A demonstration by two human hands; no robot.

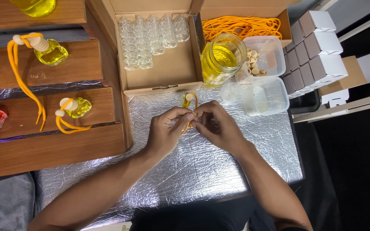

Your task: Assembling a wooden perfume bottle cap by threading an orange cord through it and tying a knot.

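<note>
- An orange cord (187,126) is pinched between the fingertips of the left hand (164,132) and the right hand (219,126); both hands are closed on it, meeting over the foil mat (202,171).
- The cord runs up to a small yellow bottle (188,100) with a pale round cap, which lies on the mat just in front of the box of empty bottles (159,42). Whether the bottle is also touched by a finger cannot be told.
- If the cord is pulled too hard, the small bottle could be dragged or tipped, and yellow liquid could be spilled on the mat, should the cap be loose.
- The knot or loop under the fingertips is hidden; a slack pinch could let the cord slip free and the loop be undone.
- The open jar (221,60) of yellow liquid stands near, just beyond the right hand. It could be knocked by a knuckle or a sudden jerk, and the tub of wooden caps (262,55) and the lidded tubs (264,96) beside it would be wetted.
- The finished bottles (52,53) on the wooden steps (52,147) are well apart to the left and are little endangered; their hanging cords could be caught only by a wide sweep of the left arm.
- The white cartons (315,47) at the right are stacked near the table edge; a push on the tubs could shove them off.
</note>
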